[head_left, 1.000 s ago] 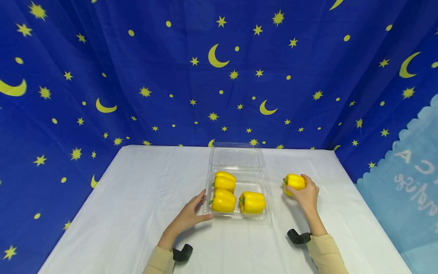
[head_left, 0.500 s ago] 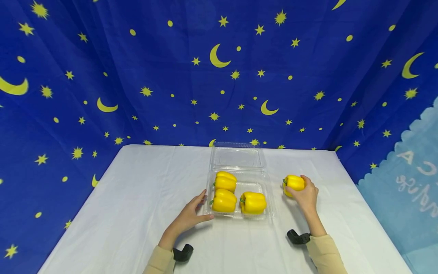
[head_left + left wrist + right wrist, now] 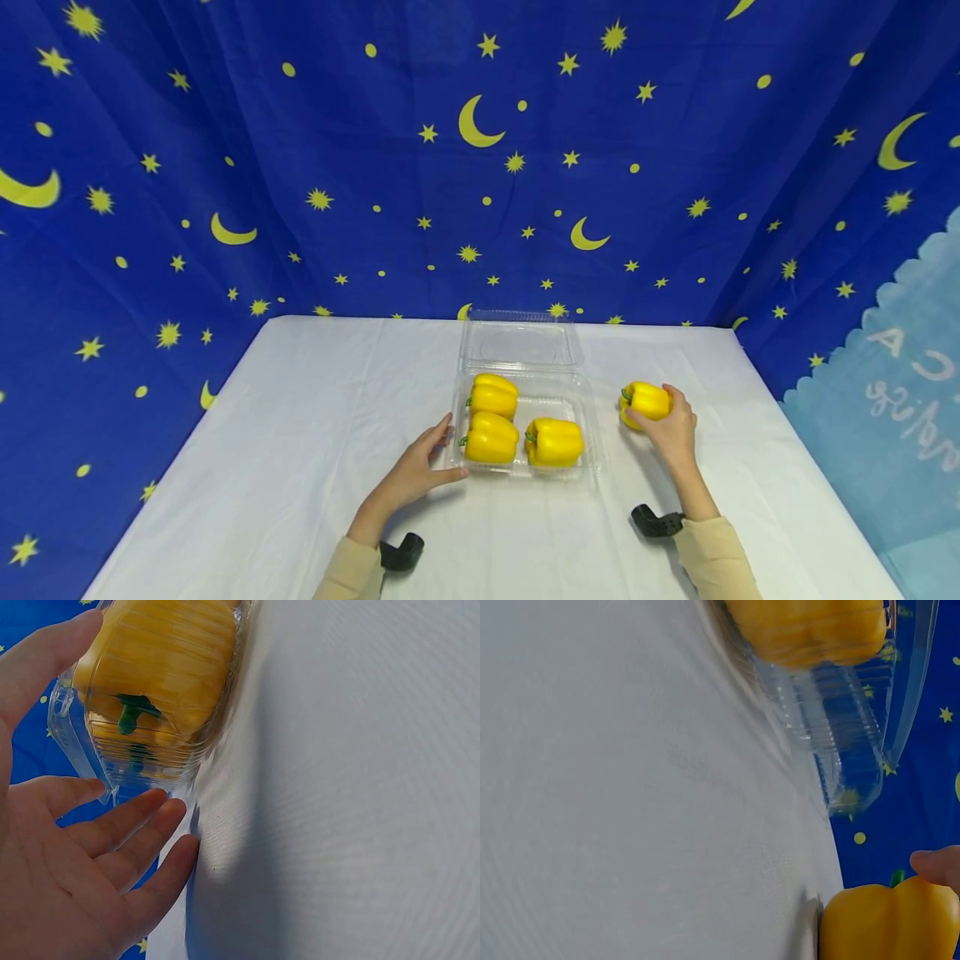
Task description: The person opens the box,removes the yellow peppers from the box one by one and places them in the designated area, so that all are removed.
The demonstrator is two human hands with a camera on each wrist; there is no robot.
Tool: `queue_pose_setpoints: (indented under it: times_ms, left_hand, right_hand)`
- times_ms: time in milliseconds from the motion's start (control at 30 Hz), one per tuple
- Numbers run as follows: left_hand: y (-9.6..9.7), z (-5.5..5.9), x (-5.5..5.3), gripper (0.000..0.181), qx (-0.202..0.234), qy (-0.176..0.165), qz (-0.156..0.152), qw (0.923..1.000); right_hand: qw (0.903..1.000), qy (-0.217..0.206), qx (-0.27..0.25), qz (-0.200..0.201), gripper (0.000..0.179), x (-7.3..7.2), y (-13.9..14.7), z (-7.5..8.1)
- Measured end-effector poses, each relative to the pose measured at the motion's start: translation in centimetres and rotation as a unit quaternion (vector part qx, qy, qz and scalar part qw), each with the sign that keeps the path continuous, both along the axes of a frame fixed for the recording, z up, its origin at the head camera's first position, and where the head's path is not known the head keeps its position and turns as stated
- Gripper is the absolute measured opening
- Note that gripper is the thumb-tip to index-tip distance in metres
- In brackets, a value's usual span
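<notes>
A clear plastic clamshell box (image 3: 588, 417) lies on the table with its lid (image 3: 519, 343) folded back. Three yellow bell peppers are inside: one at the back left (image 3: 493, 395), one at the front left (image 3: 491, 438) and one at the front right (image 3: 555, 442). My left hand (image 3: 412, 471) spreads its fingers at the box's left side, thumb and fingertips right at the wall, as the left wrist view also shows. To the right of the box, my right hand (image 3: 673, 425) grips a fourth yellow bell pepper (image 3: 647, 402) between thumb and fingers, its green stem facing left.
White cloth covers the table (image 3: 315, 392). A blue curtain (image 3: 375, 167) with yellow moons and stars hangs behind and at the sides. A light blue cloth (image 3: 900, 400) with lettering hangs at the right. Black wrist cameras sit below both hands.
</notes>
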State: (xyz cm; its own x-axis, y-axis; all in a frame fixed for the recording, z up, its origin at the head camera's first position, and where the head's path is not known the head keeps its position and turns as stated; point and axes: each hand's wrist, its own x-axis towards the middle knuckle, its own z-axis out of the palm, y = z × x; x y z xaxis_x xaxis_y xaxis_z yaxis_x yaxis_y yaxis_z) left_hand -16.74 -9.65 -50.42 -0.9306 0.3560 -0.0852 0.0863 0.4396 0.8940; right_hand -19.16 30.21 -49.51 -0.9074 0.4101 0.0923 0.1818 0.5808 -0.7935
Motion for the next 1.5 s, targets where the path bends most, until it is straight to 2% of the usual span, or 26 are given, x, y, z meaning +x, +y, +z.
queue_pose_setpoints:
  times_ms: [167,333,467,633,767,967,1133,1300,1500]
  left_hand:
    - [0.1,0.0,0.0,0.096,0.001,-0.001,0.000,1.0000]
    - [0.0,0.1,0.1,0.096,0.005,-0.004,0.003,1.0000]
    - [0.0,0.2,0.1,0.095,0.007,-0.003,0.003,1.0000]
    - [0.1,0.1,0.1,0.094,0.004,0.003,-0.005,1.0000]
    - [0.2,0.0,0.0,0.094,0.003,0.009,-0.007,0.9999]
    - [0.2,0.0,-0.1,0.095,0.000,-0.002,0.002,1.0000]
    - [0.1,-0.1,-0.1,0.094,0.004,-0.004,0.007,1.0000]
    - [0.1,-0.2,-0.2,0.094,0.006,-0.002,0.002,1.0000]
    - [0.1,-0.1,-0.1,0.094,0.012,-0.002,-0.001,0.9999]
  right_hand:
    - [0.9997,0.024,-0.002,-0.005,0.081,0.8,-0.7,1.0]
    - [0.9980,0.061,-0.013,-0.002,0.080,1.8,-2.3,2.9]
    - [0.9962,0.078,-0.038,0.004,0.081,2.7,-4.1,4.1]
    - [0.9933,0.093,-0.063,0.027,0.078,3.7,-6.9,4.8]
    - [0.9899,0.108,-0.080,0.044,0.077,4.4,-9.1,4.7]
    - [0.9870,0.114,-0.102,0.050,0.079,5.1,-11.8,3.4]
    - [0.9898,0.101,-0.086,0.051,0.079,5.3,-13.6,2.8]
    - [0.9943,0.063,-0.072,0.046,0.083,5.5,-14.5,2.5]
    - [0.9967,0.054,-0.033,0.050,0.087,5.6,-14.9,1.9]
